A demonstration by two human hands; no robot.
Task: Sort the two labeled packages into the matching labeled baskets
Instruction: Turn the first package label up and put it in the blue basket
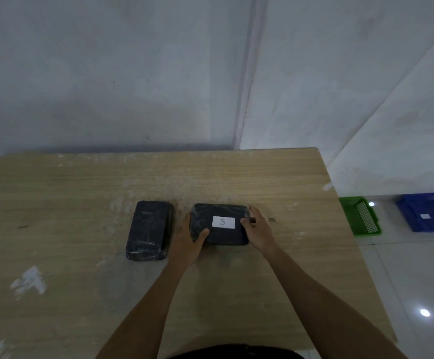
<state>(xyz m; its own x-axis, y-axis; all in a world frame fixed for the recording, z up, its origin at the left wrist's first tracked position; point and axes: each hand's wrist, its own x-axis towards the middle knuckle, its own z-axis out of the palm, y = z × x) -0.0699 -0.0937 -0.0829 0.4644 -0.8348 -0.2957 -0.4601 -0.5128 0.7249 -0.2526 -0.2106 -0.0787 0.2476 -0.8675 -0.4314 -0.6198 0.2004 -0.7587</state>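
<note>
Left hand (188, 238) and right hand (258, 229) clasp the black plastic-wrapped package labelled B (219, 224), fingers (202, 234) curled round its ends, mid wooden worktop (81, 203).

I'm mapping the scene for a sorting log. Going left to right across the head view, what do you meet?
Unlabeled-side black package → left hand → package marked B → right hand → green basket → blue basket, both baskets on the floor beyond the table.

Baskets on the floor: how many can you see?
2. A green basket sits on the floor just right of the table, and a blue basket sits farther right, cut off by the picture's edge. Others may lie out of view.
</note>
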